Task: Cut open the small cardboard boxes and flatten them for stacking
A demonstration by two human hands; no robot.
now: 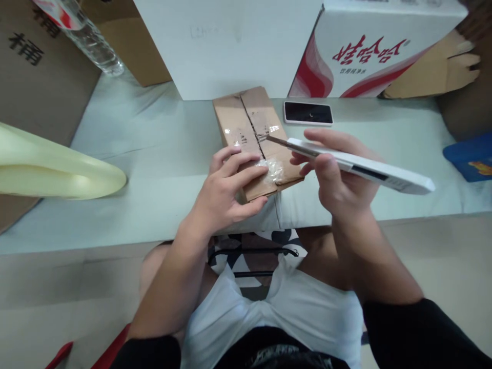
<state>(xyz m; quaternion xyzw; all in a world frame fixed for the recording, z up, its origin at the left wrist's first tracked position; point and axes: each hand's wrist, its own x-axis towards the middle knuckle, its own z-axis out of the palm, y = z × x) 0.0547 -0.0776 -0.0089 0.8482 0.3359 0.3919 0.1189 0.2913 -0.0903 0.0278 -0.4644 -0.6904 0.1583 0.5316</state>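
A small brown cardboard box [246, 115] lies on the table with its top seam facing up and clear tape at its near end. My left hand [234, 182] rests on the near left part of the box, fingers spread over the tape and thumb along the near edge. In my right hand [342, 166] is a white utility knife [384, 171], gripped by its handle. Its extended blade [279, 140] points left, with the tip at or just over the seam near the middle of the box. I cannot tell whether the tip touches the cardboard.
Behind the box stand a white carton [238, 46] and a red-and-white carton [365, 61]. A phone [308, 113] lies right of the box. At left are a water bottle [96, 46], a pale yellow curved object [77, 166] and a large brown carton [38, 87]. A blue object [471, 159] sits far right.
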